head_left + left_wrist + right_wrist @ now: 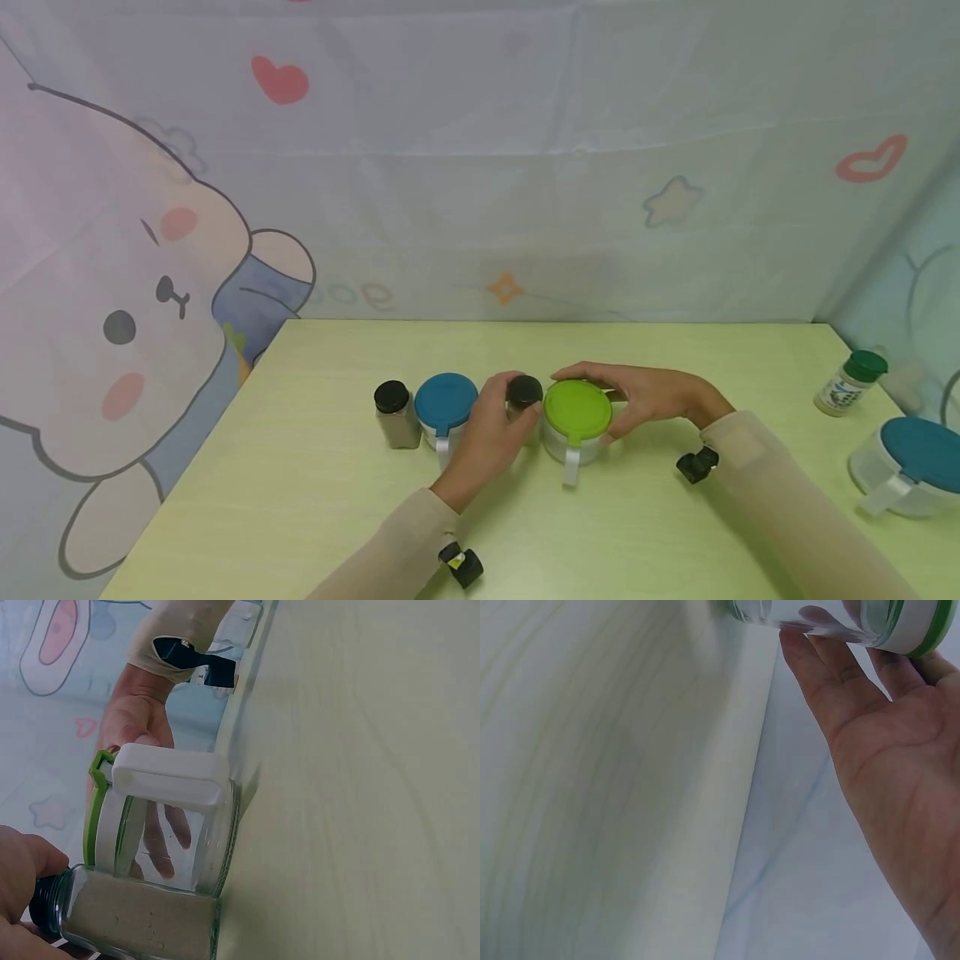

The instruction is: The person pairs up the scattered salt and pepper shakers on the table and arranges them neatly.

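Note:
My left hand (483, 429) holds a spice jar with a black cap (525, 391), thumb and fingers around its upper part. The left wrist view shows the same glass spice jar (139, 915) full of grey-brown powder. Directly to its right stands a clear glass canister with a lime-green lid (577, 410) and a white handle (169, 776). My right hand (652, 396) grips this canister from the right, thumb in front and fingers behind. In the right wrist view, the fingers (847, 667) lie along the canister's glass side. The two containers stand close together.
Left of my left hand stand a blue-lidded canister (446, 402), partly covered by the hand, and another black-capped spice jar (397, 421). At the table's right side are a green-capped shaker (847, 387) and a second blue-lidded canister (918, 458). A printed curtain (480, 167) hangs behind the table.

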A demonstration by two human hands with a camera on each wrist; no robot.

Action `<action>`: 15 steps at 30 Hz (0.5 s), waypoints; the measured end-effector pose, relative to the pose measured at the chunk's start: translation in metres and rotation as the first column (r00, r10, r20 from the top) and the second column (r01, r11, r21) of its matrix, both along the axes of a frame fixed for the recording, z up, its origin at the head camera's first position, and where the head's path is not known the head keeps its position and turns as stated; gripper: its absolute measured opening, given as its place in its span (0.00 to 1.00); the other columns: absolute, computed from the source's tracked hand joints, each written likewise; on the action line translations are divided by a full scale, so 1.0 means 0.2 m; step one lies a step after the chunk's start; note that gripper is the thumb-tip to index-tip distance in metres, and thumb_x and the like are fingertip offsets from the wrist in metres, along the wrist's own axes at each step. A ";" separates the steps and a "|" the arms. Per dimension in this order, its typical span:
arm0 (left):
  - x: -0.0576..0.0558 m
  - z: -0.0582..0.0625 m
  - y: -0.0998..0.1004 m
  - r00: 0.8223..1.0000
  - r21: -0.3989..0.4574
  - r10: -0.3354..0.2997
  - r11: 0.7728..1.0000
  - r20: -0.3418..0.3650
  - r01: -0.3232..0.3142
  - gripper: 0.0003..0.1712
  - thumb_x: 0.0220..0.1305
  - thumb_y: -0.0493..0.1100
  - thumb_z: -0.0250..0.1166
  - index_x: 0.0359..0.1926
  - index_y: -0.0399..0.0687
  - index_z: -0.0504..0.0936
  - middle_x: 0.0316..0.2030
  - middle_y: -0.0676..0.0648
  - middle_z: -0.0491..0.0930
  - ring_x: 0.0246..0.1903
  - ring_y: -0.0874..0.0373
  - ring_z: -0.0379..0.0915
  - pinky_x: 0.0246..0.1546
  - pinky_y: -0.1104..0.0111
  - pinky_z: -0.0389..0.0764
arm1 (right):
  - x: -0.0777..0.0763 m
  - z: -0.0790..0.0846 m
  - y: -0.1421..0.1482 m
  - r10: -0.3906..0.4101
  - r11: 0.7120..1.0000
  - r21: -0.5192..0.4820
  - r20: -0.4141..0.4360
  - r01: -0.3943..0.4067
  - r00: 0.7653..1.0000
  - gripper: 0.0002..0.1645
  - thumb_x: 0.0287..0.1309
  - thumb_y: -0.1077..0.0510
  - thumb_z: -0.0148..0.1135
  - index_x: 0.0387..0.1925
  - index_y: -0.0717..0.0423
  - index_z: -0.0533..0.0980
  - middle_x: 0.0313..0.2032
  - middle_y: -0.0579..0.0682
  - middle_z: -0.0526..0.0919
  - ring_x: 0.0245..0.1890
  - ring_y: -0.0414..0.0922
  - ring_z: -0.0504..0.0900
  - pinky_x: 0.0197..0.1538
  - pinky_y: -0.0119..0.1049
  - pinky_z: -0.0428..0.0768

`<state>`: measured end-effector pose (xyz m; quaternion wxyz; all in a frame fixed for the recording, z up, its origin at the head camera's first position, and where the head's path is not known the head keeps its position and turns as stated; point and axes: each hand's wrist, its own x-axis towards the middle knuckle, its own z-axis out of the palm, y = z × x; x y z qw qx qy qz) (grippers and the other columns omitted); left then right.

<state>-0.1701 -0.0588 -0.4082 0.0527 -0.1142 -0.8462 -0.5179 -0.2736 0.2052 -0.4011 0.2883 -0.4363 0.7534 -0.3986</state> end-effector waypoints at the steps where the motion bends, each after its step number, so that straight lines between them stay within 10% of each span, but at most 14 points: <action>1: 0.00 0.00 0.00 1.000 0.004 0.000 1.000 0.004 0.000 0.25 0.72 0.44 0.63 0.66 0.42 0.70 0.60 0.44 0.73 0.59 0.53 0.71 0.60 0.55 0.76 | 0.00 0.00 0.00 -0.003 1.000 -0.001 0.008 0.003 1.000 0.56 0.50 0.57 0.77 0.77 0.38 0.58 0.71 0.40 0.66 0.71 0.44 0.66 0.72 0.63 0.61; 15: -0.01 -0.01 0.01 1.000 0.038 0.006 0.999 0.009 -0.006 0.24 0.72 0.43 0.63 0.65 0.43 0.70 0.59 0.46 0.74 0.61 0.54 0.71 0.62 0.56 0.75 | 0.00 -0.02 0.00 0.010 0.998 -0.065 0.040 -0.007 0.999 0.52 0.52 0.58 0.78 0.74 0.39 0.61 0.69 0.43 0.69 0.71 0.46 0.68 0.72 0.59 0.61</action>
